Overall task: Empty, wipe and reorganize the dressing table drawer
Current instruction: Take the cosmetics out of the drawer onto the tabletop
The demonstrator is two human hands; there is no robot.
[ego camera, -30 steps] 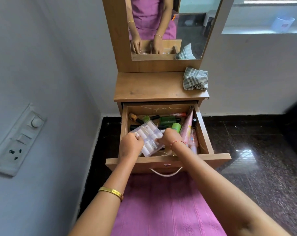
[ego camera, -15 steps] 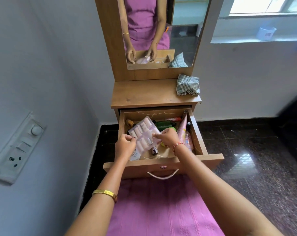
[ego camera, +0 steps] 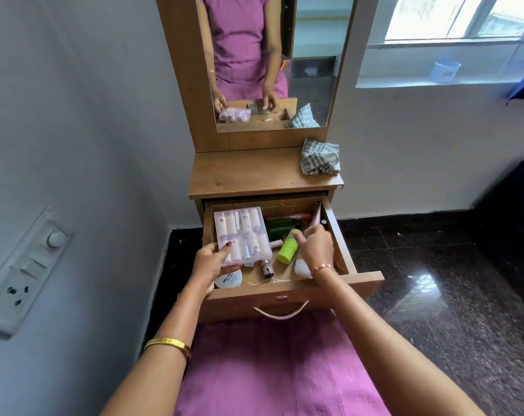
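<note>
Grey walls enclose a corner holding a wooden dressing table [ego camera: 254, 175] with a mirror [ego camera: 272, 61] above it and dark polished floor [ego camera: 435, 280] beside it. Its drawer [ego camera: 287, 298] stands pulled fully out and remains largely full.

Left hand [ego camera: 211, 267] grips the near edge of a clear case [ego camera: 241, 234] of small bottles, thumb on top, fingers curled beneath; the case sits tilted over the drawer's left side, not yet set down elsewhere. Right hand [ego camera: 314, 247] reaches into the drawer's right side with fingers bent near a green tube [ego camera: 287, 247]; whether it holds anything cannot be told.

Still inside: a round tin [ego camera: 228, 279], a small bottle [ego camera: 267, 269], dark green containers [ego camera: 280, 228] and a pink pouch [ego camera: 314, 219].

Assessment: emptying has barely begun. A checked cloth [ego camera: 320, 157] lies unused on the tabletop, so wiping and reorganising remain outstanding.
</note>
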